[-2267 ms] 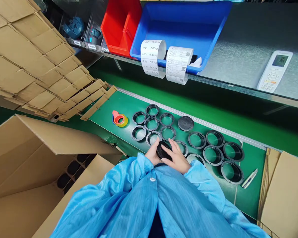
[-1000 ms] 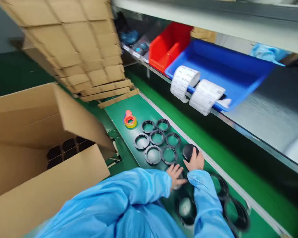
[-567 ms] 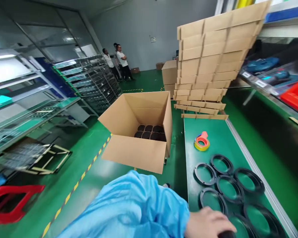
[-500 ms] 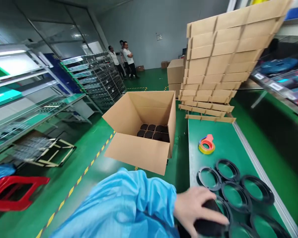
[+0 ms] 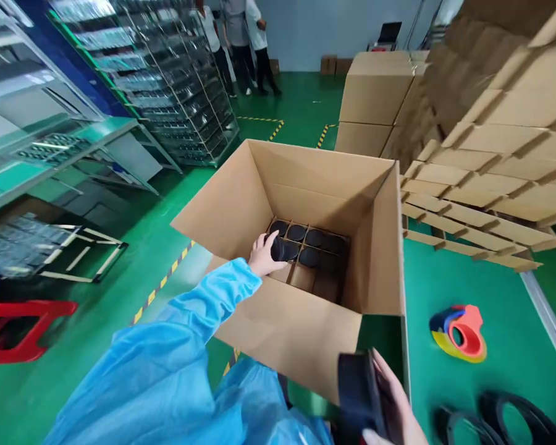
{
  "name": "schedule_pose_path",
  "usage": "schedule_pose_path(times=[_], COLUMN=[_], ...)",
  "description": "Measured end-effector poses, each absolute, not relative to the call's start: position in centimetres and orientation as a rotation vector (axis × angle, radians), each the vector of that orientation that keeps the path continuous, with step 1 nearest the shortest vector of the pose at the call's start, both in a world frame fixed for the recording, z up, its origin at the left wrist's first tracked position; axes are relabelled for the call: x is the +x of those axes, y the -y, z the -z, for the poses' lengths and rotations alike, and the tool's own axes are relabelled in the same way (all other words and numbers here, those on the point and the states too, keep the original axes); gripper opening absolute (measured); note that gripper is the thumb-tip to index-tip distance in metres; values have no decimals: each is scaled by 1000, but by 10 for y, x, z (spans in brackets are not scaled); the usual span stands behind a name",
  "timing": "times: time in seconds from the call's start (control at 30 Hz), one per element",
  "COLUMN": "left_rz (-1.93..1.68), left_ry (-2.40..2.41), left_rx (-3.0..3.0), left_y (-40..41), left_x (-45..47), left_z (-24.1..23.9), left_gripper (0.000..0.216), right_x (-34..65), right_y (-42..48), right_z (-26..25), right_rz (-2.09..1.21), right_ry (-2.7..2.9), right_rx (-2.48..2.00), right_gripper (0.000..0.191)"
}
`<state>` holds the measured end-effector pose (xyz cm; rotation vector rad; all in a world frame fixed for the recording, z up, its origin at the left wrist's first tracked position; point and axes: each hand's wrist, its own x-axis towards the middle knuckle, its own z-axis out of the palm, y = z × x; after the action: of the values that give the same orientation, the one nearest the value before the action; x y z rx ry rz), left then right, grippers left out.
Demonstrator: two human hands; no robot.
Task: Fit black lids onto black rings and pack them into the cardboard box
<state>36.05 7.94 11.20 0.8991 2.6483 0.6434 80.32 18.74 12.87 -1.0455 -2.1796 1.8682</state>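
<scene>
A large open cardboard box (image 5: 306, 334) stands before me, with a cardboard divider inside. Several black round parts (image 5: 309, 256) fill its back compartments, while some front cells show bare cardboard. Inside the box, at the left, my left hand (image 5: 264, 256) is closed around a black cylindrical part (image 5: 278, 248) near the divider's left side. At the lower right, outside the front flap, my right hand (image 5: 398, 402) grips another black cylindrical part (image 5: 356, 392); blur hides its details. Black rings (image 5: 514, 414) lie on the green table (image 5: 449, 272) to the right.
An orange tape dispenser (image 5: 470, 330) with yellow tape rests on the table. Stacked cardboard dividers (image 5: 491, 167) rise behind it. Closed boxes (image 5: 375, 93) stand beyond. A wire rack (image 5: 176, 80) and a red plastic frame (image 5: 23, 330) are at left. People (image 5: 243, 43) stand at the back.
My view has moved closer to the box. Earlier, one hand was over a black part among the rings; now my left hand is inside the box and my right hand has come into view.
</scene>
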Motion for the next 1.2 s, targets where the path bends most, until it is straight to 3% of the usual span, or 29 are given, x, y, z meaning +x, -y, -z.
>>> schedule_pose_path(times=[0.13,0.27,0.4,0.6,0.73,0.93,1.1,1.2], left_rz=[-317,-82,104,158,67,-35,-171,-201], left_ry=[-2441,-2132,-1738,-1594,-1585,-1590,-1588,-1594], left_rx=[1090,1371,1552,1706,1724,1787,1877,1924], left_y=[-117,-153,-178,-190,-185,-172,-155,-146], left_x=[299,284,291,321,339,345,346,347], left_z=[-56,15,86,163,193,236,276,288], left_gripper=[109,115,123,123,123,116,92,78], right_x=[620,505,491,524,545,574,578,567], right_y=[-220,-275,-302,-293,-285,-282,-281,-283], right_z=[-104,-10,93,182,212,241,252,242], right_rz=[-1316,-805,-678,-592,-383,-421,-455,-671], right_ry=[2445,2715,3172,3550,3463,3705,3723,3646], right_rx=[-1167,-1559,-1842,-1547,-1450,-1049,-1129,-1220], right_gripper=[104,116,120,134,122,77,67,66])
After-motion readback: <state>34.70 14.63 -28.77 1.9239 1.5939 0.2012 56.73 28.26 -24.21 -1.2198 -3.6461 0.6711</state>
